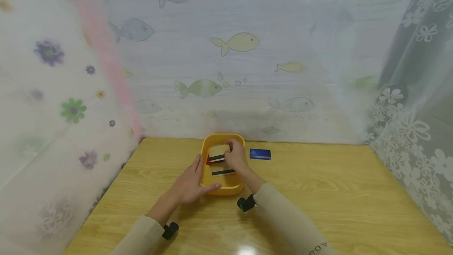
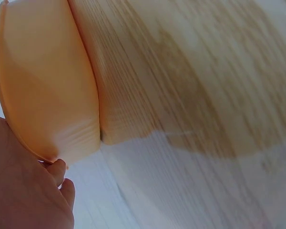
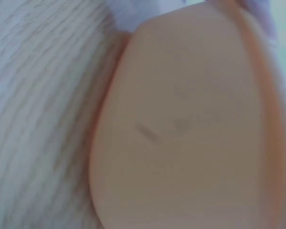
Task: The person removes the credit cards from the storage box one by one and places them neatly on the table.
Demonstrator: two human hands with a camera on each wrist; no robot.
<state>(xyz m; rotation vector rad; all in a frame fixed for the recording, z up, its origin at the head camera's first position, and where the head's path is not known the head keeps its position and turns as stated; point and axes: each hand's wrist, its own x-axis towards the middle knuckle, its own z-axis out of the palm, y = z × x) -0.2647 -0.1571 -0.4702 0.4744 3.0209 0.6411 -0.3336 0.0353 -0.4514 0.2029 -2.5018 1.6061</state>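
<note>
A yellow plastic basin (image 1: 203, 176) stands on the table with several cards inside. My right hand (image 1: 236, 156) reaches into it and pinches the right side of a cream card (image 1: 216, 150) with a black stripe. A bit of red card (image 1: 208, 159) shows beneath that one, and another black-striped card (image 1: 223, 171) lies nearer the front. My left hand (image 1: 191, 182) rests against the basin's front left corner, fingers straight along the outer wall, thumb over the front rim. In the right wrist view the blurred basin wall (image 3: 181, 143) fills most of the picture and hides the fingers.
A blue card (image 1: 260, 154) lies on the wooden table (image 1: 318, 200) just right of the basin. Behind the table hangs a fish-print curtain (image 1: 240, 101), with a flowered sheet (image 1: 46, 129) at the left and a lacy one (image 1: 414, 148) at the right.
</note>
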